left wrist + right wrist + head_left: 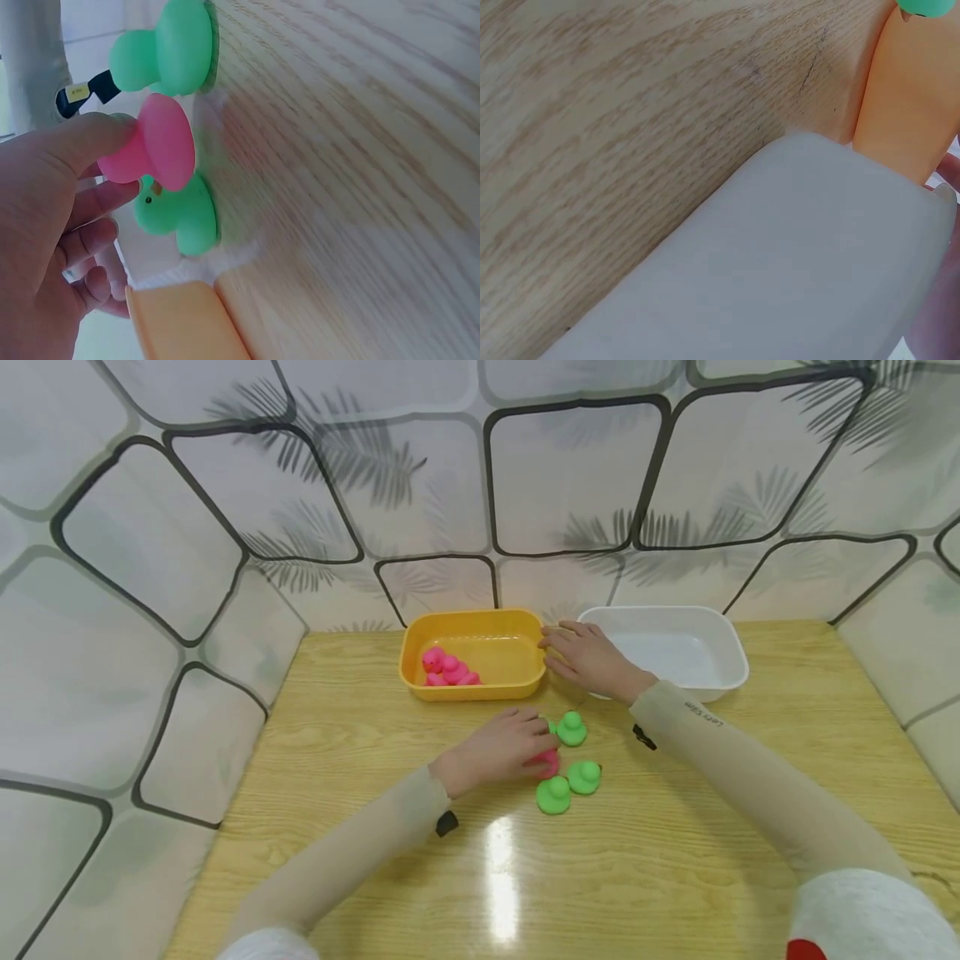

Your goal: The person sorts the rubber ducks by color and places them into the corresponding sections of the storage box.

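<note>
My left hand (pixel 52 202) pinches a pink rubber duck (pixel 161 142) between thumb and fingers, just above the table. Green rubber ducks stand about it: one green duck (pixel 553 795) nearest me, another green duck (pixel 583 777) to its right, and a third green duck (pixel 572 728) farther back. Part of one more green duck (pixel 552 726) shows behind the left fingers. My right hand (pixel 592 660) reaches over the gap between the two basins, its fingertips at the right rim of the yellow-orange basin (pixel 480 693); I see nothing in its grip.
Several pink ducks (pixel 450 668) lie in the yellow-orange basin, toward its left. Right of it stands a white basin (pixel 675 652), partly behind my right forearm. The wooden table (pixel 637 877) ends at a patterned backdrop (pixel 570 477) at the back and sides.
</note>
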The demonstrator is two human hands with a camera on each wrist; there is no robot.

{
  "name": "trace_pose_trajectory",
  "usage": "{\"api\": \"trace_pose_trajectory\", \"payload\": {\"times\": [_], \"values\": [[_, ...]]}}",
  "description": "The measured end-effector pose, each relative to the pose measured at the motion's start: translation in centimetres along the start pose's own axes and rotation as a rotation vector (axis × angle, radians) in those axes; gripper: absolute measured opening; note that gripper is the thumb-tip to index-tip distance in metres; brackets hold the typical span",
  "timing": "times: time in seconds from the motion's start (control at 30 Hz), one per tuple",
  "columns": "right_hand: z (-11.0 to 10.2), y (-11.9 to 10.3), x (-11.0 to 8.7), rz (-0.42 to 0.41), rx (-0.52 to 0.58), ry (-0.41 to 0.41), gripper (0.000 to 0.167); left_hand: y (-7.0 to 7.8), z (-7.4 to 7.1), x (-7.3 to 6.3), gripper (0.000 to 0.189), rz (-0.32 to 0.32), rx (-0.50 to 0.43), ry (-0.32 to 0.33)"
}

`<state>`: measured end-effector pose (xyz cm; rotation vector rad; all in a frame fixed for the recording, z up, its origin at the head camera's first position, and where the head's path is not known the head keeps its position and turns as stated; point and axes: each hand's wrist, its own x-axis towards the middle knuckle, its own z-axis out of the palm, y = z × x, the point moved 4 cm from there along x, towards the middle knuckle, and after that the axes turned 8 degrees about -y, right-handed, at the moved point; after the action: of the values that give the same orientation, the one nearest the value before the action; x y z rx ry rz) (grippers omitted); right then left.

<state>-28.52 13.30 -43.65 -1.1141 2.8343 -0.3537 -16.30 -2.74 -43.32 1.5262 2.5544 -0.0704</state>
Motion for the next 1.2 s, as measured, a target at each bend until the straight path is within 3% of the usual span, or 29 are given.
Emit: {"api": "trace_pose_trajectory", "payload": {"times": [0.4,0.63,1.0,1.2], "values": [[0.4,0.4,0.1,-0.012,-0.005,0.016,0.035,-2.8,-0.5,-3.5,0.025,-0.046,-0.071,0.034],[0.3,0.3,0.0,-0.004,0.003,0.002,0.035,-4.8,-1.7,-4.8,0.036,-0.083,-0.028,0.125],[0.2,0.3,0.0,-0.008,0.014,0.014,0.035,-8.5,-4.3,-5.4,0.024,-0.066,-0.037,0.248],[0.4,0.4,0.0,-0.013,0.011,0.018,0.035,-10.9,-5.7,-5.2,0.025,-0.119,-0.081,0.248]]}}
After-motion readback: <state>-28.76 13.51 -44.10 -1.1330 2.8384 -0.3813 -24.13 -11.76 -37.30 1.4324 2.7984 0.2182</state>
